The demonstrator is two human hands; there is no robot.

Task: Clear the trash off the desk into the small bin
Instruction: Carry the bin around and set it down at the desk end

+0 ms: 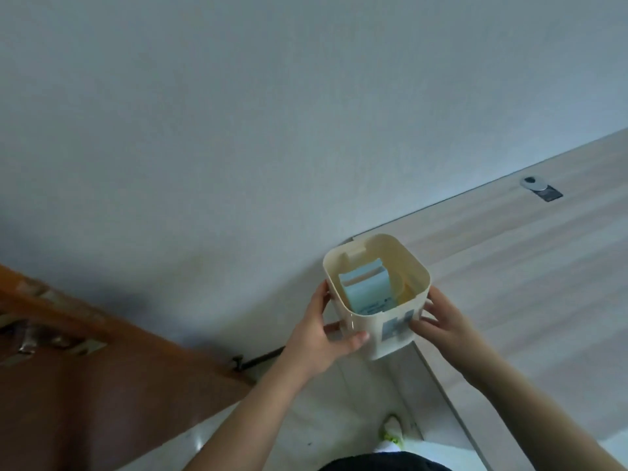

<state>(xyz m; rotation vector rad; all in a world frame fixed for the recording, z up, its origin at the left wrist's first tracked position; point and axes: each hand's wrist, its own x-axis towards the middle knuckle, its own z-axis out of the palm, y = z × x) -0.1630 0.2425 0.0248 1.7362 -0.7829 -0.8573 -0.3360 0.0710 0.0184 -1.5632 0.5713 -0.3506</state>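
Both hands grip the small bin (377, 294) at the desk's (509, 266) corner, trash already inside.

The left hand (319, 338) and right hand (438, 321) clasp opposite walls of the cream, square-mouthed bin; between them a pale blue carton (365, 287) stands inside. Setting it down steadily likely comes next.

Head camera looks steeply down, close over the desk (509, 266) corner and wall (238, 113).

Dim, soft feed on my end.
Flat bluish light, a faint shadow on the wall (129, 300) at left, edges bowed and blurry.
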